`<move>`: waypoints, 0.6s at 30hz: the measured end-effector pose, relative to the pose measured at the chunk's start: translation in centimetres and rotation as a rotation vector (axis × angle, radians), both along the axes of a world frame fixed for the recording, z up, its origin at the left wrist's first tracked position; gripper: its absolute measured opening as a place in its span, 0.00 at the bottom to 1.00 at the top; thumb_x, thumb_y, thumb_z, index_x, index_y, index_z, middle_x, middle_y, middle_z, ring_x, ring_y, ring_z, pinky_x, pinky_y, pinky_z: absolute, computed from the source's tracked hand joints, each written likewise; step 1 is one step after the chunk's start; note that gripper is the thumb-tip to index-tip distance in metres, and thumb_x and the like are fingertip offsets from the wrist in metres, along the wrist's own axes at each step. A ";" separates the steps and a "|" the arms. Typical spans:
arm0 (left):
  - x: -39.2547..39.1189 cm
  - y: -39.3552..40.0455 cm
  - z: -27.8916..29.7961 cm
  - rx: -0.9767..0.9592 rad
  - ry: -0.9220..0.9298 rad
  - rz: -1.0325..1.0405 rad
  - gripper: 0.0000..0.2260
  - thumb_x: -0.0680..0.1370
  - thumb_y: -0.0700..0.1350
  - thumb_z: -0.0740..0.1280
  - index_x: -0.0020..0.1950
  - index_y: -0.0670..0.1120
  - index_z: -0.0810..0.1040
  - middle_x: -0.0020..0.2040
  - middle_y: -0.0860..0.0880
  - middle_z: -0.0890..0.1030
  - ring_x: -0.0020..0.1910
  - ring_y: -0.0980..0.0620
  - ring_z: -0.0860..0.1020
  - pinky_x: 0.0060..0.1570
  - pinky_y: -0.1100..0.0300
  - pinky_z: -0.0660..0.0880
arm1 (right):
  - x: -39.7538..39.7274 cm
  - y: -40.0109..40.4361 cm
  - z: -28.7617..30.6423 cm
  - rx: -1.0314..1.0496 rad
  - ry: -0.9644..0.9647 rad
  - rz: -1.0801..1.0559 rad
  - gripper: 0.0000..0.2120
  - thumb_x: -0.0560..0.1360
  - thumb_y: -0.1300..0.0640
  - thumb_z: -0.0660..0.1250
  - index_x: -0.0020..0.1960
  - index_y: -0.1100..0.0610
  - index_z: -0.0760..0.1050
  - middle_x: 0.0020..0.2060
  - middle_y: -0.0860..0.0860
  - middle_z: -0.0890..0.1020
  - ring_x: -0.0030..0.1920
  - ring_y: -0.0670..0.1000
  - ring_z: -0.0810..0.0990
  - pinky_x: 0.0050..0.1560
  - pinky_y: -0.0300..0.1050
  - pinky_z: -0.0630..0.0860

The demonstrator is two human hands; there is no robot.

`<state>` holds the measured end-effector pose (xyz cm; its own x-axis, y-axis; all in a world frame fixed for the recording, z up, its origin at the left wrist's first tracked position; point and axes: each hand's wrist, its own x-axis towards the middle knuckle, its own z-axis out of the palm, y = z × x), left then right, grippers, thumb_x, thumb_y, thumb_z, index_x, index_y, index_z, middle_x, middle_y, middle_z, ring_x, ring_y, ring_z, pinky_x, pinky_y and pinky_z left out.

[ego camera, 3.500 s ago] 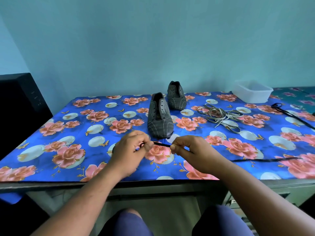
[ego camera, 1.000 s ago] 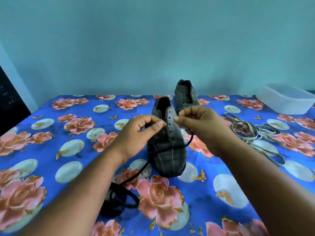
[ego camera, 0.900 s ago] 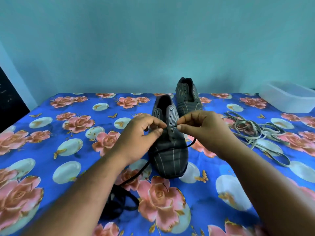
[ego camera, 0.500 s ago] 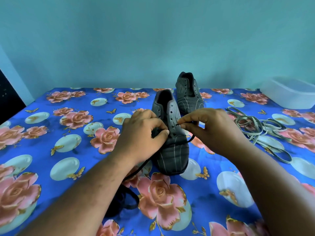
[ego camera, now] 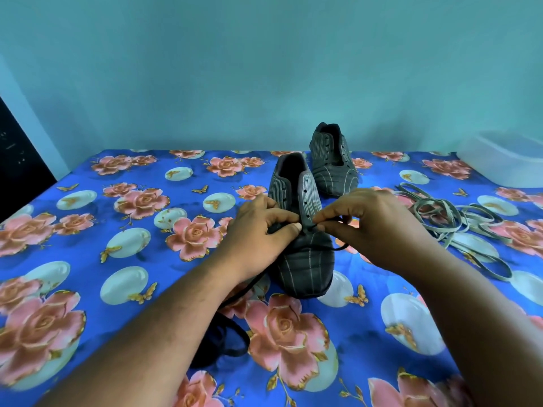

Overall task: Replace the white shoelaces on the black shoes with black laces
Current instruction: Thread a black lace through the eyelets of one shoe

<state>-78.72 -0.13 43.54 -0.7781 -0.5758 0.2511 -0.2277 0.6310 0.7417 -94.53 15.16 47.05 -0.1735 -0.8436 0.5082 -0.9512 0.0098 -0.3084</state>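
Blue cloth printed with pink roses covers the surface [ego camera: 88,230], and at the far left edge of the frame a dark object [ego camera: 17,154] stands beside it, too cropped to name. Low and left of centre, the slack of the black lace [ego camera: 232,340] lies coiled on the cloth, partly hidden under the left forearm, and runs up toward the shoe. The left hand [ego camera: 258,233], just left of centre, has its fingers curled at the left eyelet flap of the near shoe [ego camera: 305,259], the thumb pressed toward the centre; it seems to steady the flap, though whether it also pinches lace cannot be told. The near shoe sits toe toward the viewer, which puts its lowest eyelets within easy reach. Just right of centre the right hand [ego camera: 364,224] pinches the lace's tip between thumb and forefinger at the lowest eyelets, apparently feeding it in; a loop of lace trails out below it to the right. Lacing looks barely begun, with the upper eyelets empty. Behind, upper centre, the far shoe [ego camera: 333,168] waits with no lace. Right of the hands the removed white laces [ego camera: 452,224] lie in a loose heap near the working shoe, where the black loop could snag. A pale plastic tub [ego camera: 505,160] sits at the far right edge.
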 end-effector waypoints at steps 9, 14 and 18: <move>-0.5 0.2 -0.1 0.034 0.000 0.032 0.04 0.68 0.67 0.63 0.38 0.75 0.77 0.50 0.59 0.72 0.60 0.49 0.71 0.66 0.41 0.67 | 1.0 -0.6 -0.7 0.027 0.119 -0.099 0.06 0.71 0.49 0.67 0.43 0.45 0.83 0.36 0.40 0.83 0.42 0.49 0.78 0.46 0.45 0.62; -0.6 0.7 -0.1 -0.002 -0.023 0.059 0.05 0.70 0.62 0.62 0.37 0.69 0.77 0.47 0.57 0.71 0.59 0.50 0.69 0.66 0.42 0.66 | 1.9 -0.9 -0.7 0.018 0.222 -0.168 0.06 0.69 0.49 0.66 0.40 0.45 0.82 0.33 0.42 0.81 0.41 0.50 0.77 0.46 0.51 0.69; -0.4 0.7 -0.2 -0.041 -0.091 0.041 0.09 0.72 0.62 0.60 0.40 0.65 0.79 0.48 0.57 0.70 0.58 0.50 0.66 0.65 0.44 0.65 | 1.4 -1.3 -1.1 0.044 0.008 -0.071 0.09 0.70 0.45 0.66 0.43 0.44 0.84 0.33 0.40 0.82 0.41 0.48 0.76 0.46 0.50 0.69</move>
